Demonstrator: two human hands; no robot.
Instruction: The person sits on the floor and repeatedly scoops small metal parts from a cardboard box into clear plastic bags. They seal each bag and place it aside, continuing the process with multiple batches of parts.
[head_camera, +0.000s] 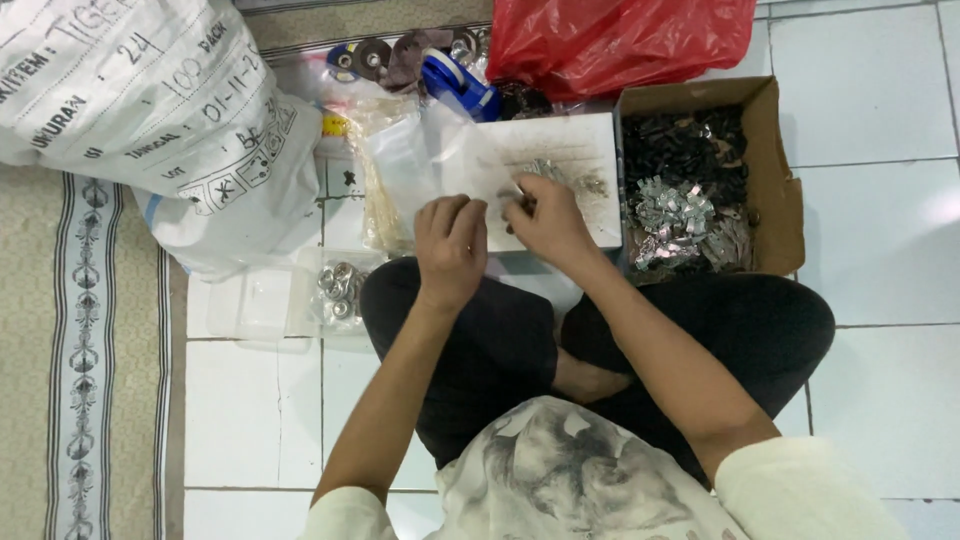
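I sit cross-legged on a tiled floor. My left hand (450, 245) is curled, its fingers closed on the lower edge of a clear plastic bag (420, 165) that lies over a white board (560, 160). My right hand (545, 220) rests on the board, its fingertips pinched at a small pile of silvery metal pieces (550, 175). Whether a piece sits between the fingers is hidden.
A cardboard box (775, 190) at the right holds black and silver metal clips. A large white sack (150, 110) lies at the left, a red plastic bag (620, 40) at the back. A clear container (260, 300) with round metal parts stands near my left knee. A patterned mat (80, 350) lines the left edge.
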